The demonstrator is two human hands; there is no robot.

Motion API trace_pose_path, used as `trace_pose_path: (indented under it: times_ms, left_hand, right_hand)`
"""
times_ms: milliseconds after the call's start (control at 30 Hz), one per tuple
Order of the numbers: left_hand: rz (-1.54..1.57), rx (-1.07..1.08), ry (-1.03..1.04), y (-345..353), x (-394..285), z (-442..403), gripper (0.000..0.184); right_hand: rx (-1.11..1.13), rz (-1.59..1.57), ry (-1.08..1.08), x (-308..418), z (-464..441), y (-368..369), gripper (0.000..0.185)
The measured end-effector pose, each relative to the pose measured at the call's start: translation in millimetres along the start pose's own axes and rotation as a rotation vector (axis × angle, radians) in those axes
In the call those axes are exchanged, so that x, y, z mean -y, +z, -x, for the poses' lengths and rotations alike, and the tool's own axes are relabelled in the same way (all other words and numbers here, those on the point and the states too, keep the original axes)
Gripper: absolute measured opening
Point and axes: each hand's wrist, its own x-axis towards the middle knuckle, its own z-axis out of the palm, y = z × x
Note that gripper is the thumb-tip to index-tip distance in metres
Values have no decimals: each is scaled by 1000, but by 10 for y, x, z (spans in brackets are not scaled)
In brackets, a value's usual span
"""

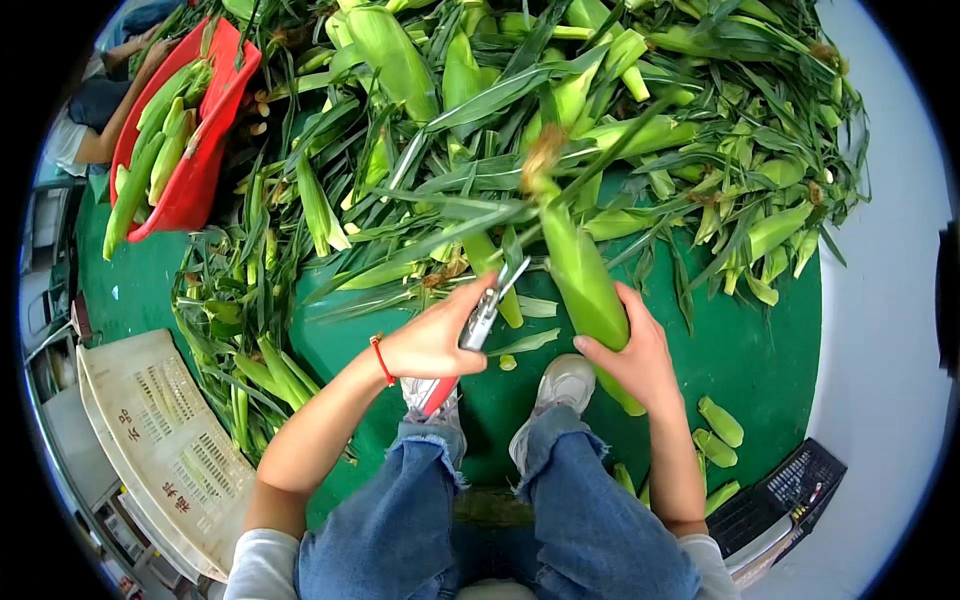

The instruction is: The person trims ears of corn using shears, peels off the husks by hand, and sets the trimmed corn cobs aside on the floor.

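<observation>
My left hand [437, 335] is closed round a pair of pruning shears [482, 318] with a red handle end below the palm. The metal blades point up and right, apart from each other at the tips. In my right hand [637, 350] is an ear of corn [582, 272] in its green husk, gripped near the lower end. It tilts up and left, with brown silk [541, 158] and long leaves at its top. The shears' tips are left of this ear, and I see a gap between them.
A big heap of unhusked corn and leaves [470, 90] covers the far floor. At upper left stands a red basket [212, 165] of ears, near another person's arm [118, 118]. A cream crate [150, 420] is at left, a black crate [790, 490] at right, beside several small ears [716, 450].
</observation>
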Motion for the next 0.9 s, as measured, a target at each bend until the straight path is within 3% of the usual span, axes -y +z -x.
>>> trace_pose_path:
  times_ms: [33, 167, 300, 367, 467, 500, 567, 600, 633, 667, 700, 800, 833, 867, 900]
  left_hand:
    - [-87, 0, 106, 24, 67, 23, 93]
    - [127, 219, -239, 6, 4, 9, 94]
    - [-13, 96, -59, 101, 7, 76, 85]
    - [-22, 45, -109, 125, -65, 155, 72]
    - [-18, -175, -200, 146, 171, 249, 60]
    - [14, -110, -334, 121, 241, 289, 54]
    - [410, -27, -245, 323, 318, 368, 50]
    - [604, 10, -195, 337, 255, 358, 48]
    - [491, 246, -298, 311, 205, 327, 85]
    - [512, 288, -270, 362, 107, 297, 91]
    - [586, 291, -250, 440, 41, 262, 93]
    - [614, 186, -51, 646, -59, 86, 99]
    - [545, 168, -43, 615, -108, -19, 102]
    - [372, -17, 90, 594, -192, -74, 96]
    - [340, -79, -45, 503, -292, -121, 85]
  right_hand:
    - [-10, 116, -19, -8, 39, -2, 67]
    - [40, 431, -184, -44, 156, 56, 71]
    - [29, 509, -247, -39, 177, 20, 69]
    - [42, 519, -278, -23, 183, -70, 68]
    - [85, 249, -36, -21, 198, -177, 68]
    - [116, 108, -39, -134, 177, -189, 66]
    - [187, -171, -42, -450, 146, -173, 63]
    - [202, -532, 79, -436, 142, -123, 60]
    - [212, -895, 201, -385, 141, -30, 59]
    - [218, -1262, 327, -372, 147, 45, 59]
    - [380, -1187, 309, -456, 131, 95, 70]
    - [519, -1352, 287, -582, 160, 252, 74]
    - [520, -1342, 395, -565, 184, 287, 76]
    - [606, -1356, 380, -573, 182, 330, 75]
    - [686, -1367, 363, -601, 164, 372, 75]
